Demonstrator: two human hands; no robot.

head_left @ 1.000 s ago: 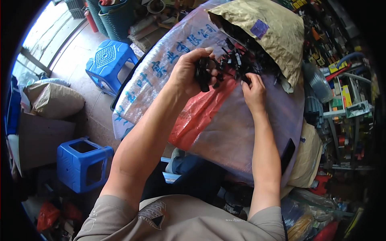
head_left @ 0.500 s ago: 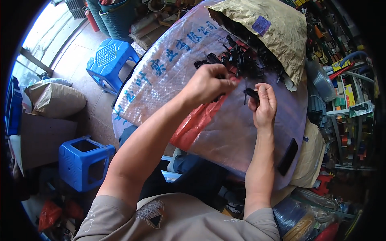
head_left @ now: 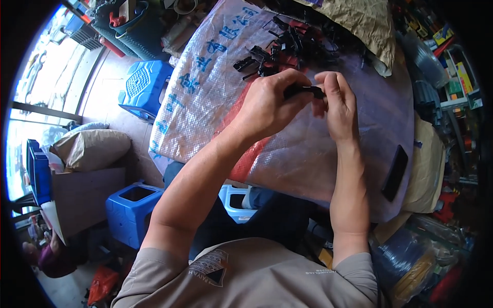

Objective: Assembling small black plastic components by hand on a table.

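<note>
A small black plastic-looking part (head_left: 304, 91) spans the gap between my two hands, over the woven sack. My left hand (head_left: 271, 102) is closed around its left end. The thumb and fingers of my right hand (head_left: 339, 102) pinch at the other end; the fingertips are slightly blurred. Just beyond my hands lies a loose pile of black parts (head_left: 295, 49), several with thin prongs sticking out. They rest on the whitish woven sack (head_left: 205, 97), which has blue lettering and a red band. The part's exact kind cannot be made out.
A crumpled brown paper sack (head_left: 367, 25) lies behind the pile. At the right edge of the woven sack is a dark phone-like slab (head_left: 395, 173). Blue plastic stools (head_left: 146, 84) stand on the left, and crowded shelves (head_left: 459, 77) line the right.
My hands have come together, and the black part that was in my right hand is now between both. The whole view has shifted, with the pile sitting higher.
</note>
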